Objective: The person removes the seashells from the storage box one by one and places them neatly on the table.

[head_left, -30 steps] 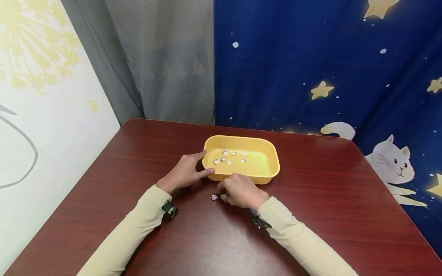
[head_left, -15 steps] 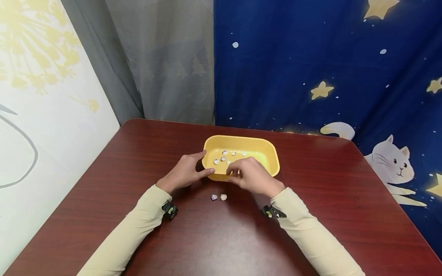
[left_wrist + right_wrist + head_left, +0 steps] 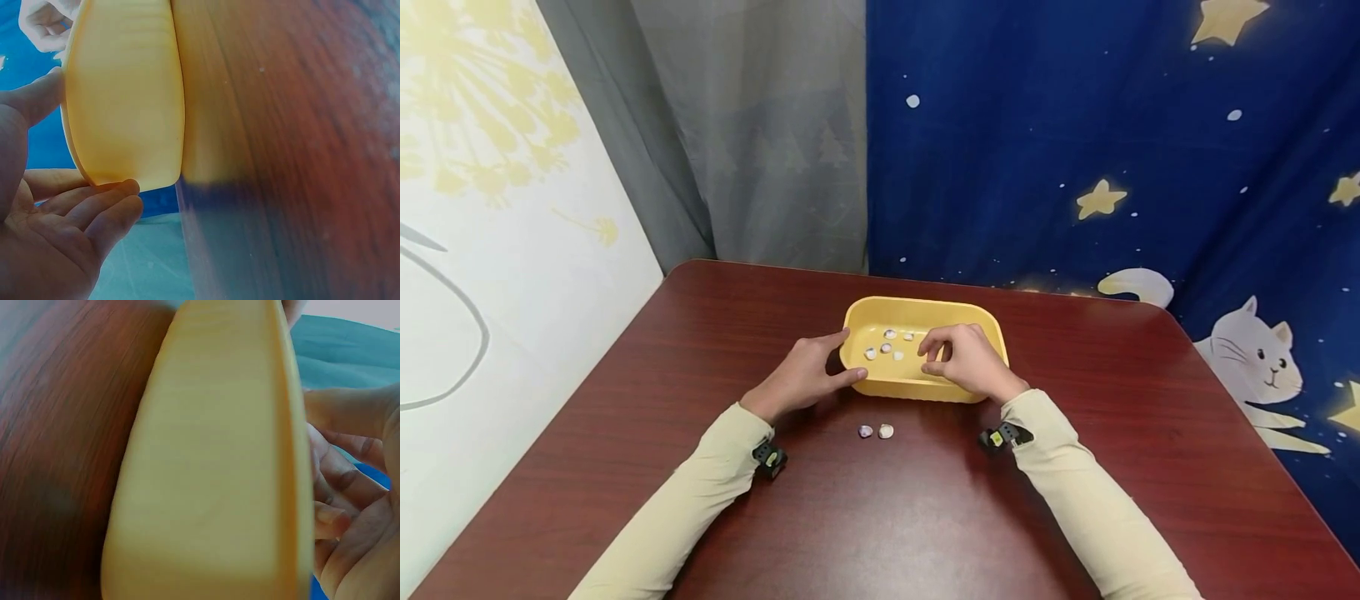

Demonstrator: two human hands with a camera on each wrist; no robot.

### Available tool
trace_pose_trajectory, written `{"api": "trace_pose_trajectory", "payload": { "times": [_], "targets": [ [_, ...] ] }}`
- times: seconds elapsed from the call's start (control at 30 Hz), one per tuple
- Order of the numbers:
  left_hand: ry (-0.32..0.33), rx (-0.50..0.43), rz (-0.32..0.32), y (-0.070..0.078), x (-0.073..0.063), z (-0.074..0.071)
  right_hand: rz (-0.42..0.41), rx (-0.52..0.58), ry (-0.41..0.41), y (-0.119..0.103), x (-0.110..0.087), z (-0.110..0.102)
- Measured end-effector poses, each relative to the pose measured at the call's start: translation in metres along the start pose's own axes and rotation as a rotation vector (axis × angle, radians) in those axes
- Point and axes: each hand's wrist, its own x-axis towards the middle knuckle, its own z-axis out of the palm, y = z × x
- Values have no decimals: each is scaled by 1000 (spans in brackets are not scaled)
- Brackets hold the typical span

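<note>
At the left end of a yellow plastic basin (image 3: 917,388), my left hand (image 3: 801,375) holds its rim, thumb on the near side. In the left wrist view, the fingers (image 3: 109,209) bend round the basin's end. Several small whitish seashells (image 3: 886,348) lie inside, toward the left. My right hand (image 3: 966,358) reaches over the near rim with curved fingers and thumb lowered into the basin. A pale patch shows by those fingers in the right wrist view; whether it is a shell is unclear. Two shells, one purplish (image 3: 866,432) and one cream (image 3: 886,431), lie on the table before the basin.
The basin stands on a dark red wooden table (image 3: 760,317). Behind it hang a grey curtain (image 3: 782,167) and a blue star-patterned curtain (image 3: 1000,167). A white panel (image 3: 535,250) borders the table on the left.
My right hand has let go of the cream shell on the table, then moved up and right into the basin, covering its right-hand shells. The left hand stays put on the basin.
</note>
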Motion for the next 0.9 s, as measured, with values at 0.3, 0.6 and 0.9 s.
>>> {"api": "trace_pose_trajectory", "payload": {
  "times": [0.3,0.6,0.9],
  "targets": [
    [9,12,24,-1,1,1,9,-217,-4,22,11,8],
    [5,14,13,0,4,1,119,-253,-46,35,21,13],
    [-9,4,-10,3,3,-2,155,-280,-60,41,29,17]
  ]
}}
